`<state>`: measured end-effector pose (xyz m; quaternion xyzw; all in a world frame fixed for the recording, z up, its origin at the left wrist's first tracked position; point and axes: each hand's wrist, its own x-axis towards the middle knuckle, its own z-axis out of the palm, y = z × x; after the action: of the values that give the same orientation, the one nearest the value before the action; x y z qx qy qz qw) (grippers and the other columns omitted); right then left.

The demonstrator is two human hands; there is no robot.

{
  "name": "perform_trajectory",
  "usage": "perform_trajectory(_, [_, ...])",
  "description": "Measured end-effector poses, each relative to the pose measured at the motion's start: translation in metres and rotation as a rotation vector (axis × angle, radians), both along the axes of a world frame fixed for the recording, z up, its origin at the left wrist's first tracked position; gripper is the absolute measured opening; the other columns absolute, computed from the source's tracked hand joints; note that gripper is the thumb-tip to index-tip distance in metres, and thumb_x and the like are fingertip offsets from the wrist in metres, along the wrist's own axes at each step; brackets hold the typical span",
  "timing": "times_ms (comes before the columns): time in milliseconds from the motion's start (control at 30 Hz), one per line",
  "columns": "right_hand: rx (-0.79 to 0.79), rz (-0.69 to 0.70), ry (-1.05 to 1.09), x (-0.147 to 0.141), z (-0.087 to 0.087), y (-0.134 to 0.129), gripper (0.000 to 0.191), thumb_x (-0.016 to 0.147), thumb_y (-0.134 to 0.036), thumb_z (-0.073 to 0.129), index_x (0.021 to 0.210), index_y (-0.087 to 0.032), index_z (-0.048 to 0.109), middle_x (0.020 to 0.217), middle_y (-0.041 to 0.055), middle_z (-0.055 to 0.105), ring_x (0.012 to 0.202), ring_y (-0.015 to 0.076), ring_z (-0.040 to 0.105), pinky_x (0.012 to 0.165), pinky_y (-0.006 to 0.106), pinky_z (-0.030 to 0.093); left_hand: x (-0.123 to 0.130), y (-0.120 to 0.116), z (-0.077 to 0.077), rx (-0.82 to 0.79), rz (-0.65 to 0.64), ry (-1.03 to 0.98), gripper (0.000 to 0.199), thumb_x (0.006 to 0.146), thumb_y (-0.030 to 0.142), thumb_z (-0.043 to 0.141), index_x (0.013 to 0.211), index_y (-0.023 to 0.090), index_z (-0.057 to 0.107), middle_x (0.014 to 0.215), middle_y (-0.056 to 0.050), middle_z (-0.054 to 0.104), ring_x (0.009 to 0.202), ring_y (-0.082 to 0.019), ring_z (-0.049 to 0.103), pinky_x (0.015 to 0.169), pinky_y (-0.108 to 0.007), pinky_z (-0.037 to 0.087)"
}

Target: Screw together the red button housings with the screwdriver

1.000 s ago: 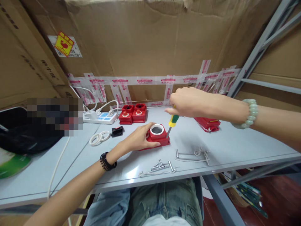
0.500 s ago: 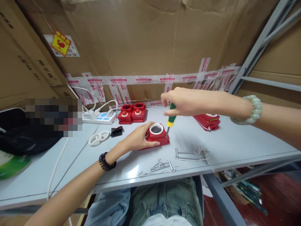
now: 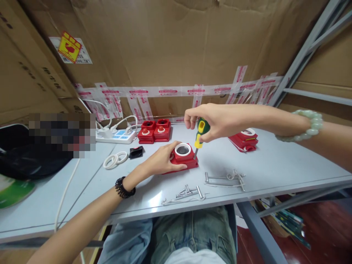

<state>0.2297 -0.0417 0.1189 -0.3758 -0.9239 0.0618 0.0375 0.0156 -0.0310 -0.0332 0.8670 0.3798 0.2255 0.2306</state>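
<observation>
gripping green-yellow screwdriver (image 3: 200, 132); red plastic box (image 3: 183, 159)

Screws (image 3: 189, 192) lie before the housing (image 3: 183, 158); power strip (image 3: 117, 136) behind-left on the table (image 3: 275, 168)

We see a red box (image 3: 183, 158) with a white-ringed round opening flat on the table (image 3: 275, 168), a green-and-yellow screwdriver (image 3: 199, 136) standing at its right corner.

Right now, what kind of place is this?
Probably a small assembly bench in a storeroom: cardboard cartons wall the grey table, loose screws lie there, and a screwdriver works a red housing.
</observation>
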Motion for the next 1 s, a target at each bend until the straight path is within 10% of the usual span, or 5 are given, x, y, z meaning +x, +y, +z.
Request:
perform_trajectory(167, [0.017,-0.159,0.049,-0.002,-0.003,0.000,0.022,0.076,-0.033,0.070,0.089,-0.021,0.057,0.083,0.0047,0.064,0.070,0.0179,0.057,0.055,0.031,0.039,0.000,0.000,-0.001,0.010,0.014,0.012,0.069,0.072,0.056,0.073,0.126,0.021,0.047,0.117,-0.010,0.065,0.099,-0.028,0.065,0.085,-0.039,0.051])
perform_trajectory(367, [-0.136,-0.034,0.177,0.000,-0.005,0.001,0.044,0.064,-0.018,0.075,0.103,-0.021,0.055,0.109,0.0044,0.066,0.070,0.0134,0.060,0.055,0.028,0.043,-0.001,0.001,-0.003,0.013,-0.010,-0.006,0.068,0.073,0.056,0.072,0.127,0.022,0.047,0.116,-0.009,0.066,0.098,-0.027,0.066,0.083,-0.038,0.052])
perform_trajectory(1000, [-0.386,-0.093,0.430,0.008,-0.015,0.006,0.034,0.078,-0.022,0.063,0.109,-0.023,0.049,0.100,0.0056,0.072,0.082,0.0195,0.069,0.062,0.032,0.053,-0.002,0.000,-0.002,0.027,-0.007,0.004,0.069,0.074,0.056,0.071,0.129,0.021,0.049,0.115,-0.010,0.067,0.095,-0.026,0.065,0.082,-0.037,0.051])
